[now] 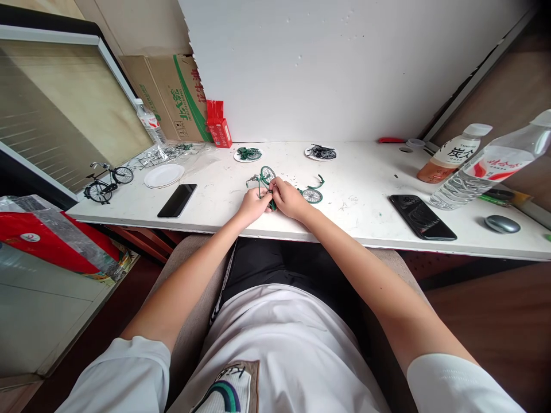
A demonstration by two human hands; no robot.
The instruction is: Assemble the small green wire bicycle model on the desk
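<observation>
A partly built green model bicycle (267, 174) is between my two hands near the front edge of the white table. My left hand (253, 205) is closed around its frame from the left. Fingers of my right hand (286, 197) pinch the same model from the right, and the two hands nearly touch. One spoked wheel and the handlebar stick out above my fingers. Just right of my right hand lie a loose green wheel (312, 196) and a curved green part (319, 182). The exact spot that my fingertips grip is hidden.
Plates with green parts (248, 154) and black parts (321, 152) lie behind. At left are a black model bicycle (107, 182), white plates (164, 176) and a phone (177, 201). Another phone (422, 217), bottles (451, 154) and a mouse (502, 224) are at right.
</observation>
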